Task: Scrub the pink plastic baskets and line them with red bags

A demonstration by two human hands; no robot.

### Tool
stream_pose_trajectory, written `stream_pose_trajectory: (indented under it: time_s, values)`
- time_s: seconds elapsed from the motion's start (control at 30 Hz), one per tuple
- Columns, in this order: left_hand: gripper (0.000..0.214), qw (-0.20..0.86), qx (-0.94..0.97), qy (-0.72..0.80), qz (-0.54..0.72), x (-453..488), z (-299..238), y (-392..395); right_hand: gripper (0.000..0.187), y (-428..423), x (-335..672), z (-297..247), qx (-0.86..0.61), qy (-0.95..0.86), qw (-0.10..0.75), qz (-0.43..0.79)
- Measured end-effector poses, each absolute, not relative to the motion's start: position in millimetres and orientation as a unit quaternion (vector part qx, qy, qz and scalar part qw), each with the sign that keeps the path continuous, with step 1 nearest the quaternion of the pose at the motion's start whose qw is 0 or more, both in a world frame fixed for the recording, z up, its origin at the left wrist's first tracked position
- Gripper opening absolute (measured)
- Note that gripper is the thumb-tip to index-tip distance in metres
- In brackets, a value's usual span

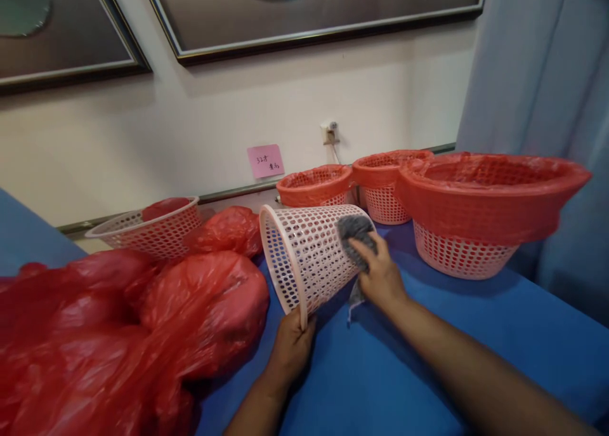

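A pale pink perforated plastic basket [316,249] lies tipped on its side above the blue table, its open mouth facing left. Gripping its rim from below is my left hand [290,344], with the fingers partly hidden behind the rim. My right hand [383,274] presses a grey cloth [356,233] against the basket's side near its base. One end of the cloth hangs below that hand.
Red plastic bags [204,303] heap up at left, beside another pale basket [164,236]. Baskets lined with red bags stand behind [316,182] and at right [469,249]. A pink note [265,161] and a socket [330,133] are on the wall above the blue tabletop [371,385].
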State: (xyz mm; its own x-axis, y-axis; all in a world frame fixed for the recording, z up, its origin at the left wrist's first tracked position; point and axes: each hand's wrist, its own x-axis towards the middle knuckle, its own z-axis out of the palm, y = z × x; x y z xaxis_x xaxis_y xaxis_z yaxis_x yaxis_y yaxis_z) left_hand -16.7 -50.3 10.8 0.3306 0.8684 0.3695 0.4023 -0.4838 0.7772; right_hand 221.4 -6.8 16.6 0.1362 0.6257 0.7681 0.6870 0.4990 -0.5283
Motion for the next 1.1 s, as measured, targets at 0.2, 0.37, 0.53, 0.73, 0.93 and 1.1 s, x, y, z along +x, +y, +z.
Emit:
stream_pose_trajectory:
  time_s: [0.2,0.37,0.53,0.73,0.93,1.1]
  values:
    - [0.04,0.254,0.79,0.417,0.372,-11.6,13.7,-49.0,0.062,9.3,251.7,13.6,-0.541,-0.576,0.612,0.034]
    - [0.041,0.243,0.806,0.403,0.36,0.3,19.9,-55.3,0.069,-42.8,217.4,24.1,-0.361,-0.734,0.576,-0.011]
    - [0.047,0.342,0.777,0.409,0.335,1.8,48.3,-61.7,0.061,-56.7,207.8,23.2,-0.274,-0.793,0.538,-0.083]
    - [0.07,0.484,0.67,0.378,0.416,15.7,97.9,-61.7,0.055,-48.8,210.1,20.1,-0.237,-0.803,0.537,-0.105]
    - [0.053,0.431,0.675,0.402,0.443,6.9,64.8,-60.9,0.059,-1.3,243.5,15.9,-0.494,-0.621,0.609,0.006]
    - [0.05,0.367,0.714,0.43,0.412,-7.8,33.5,-64.7,0.062,14.6,247.5,13.7,-0.561,-0.541,0.618,0.103]
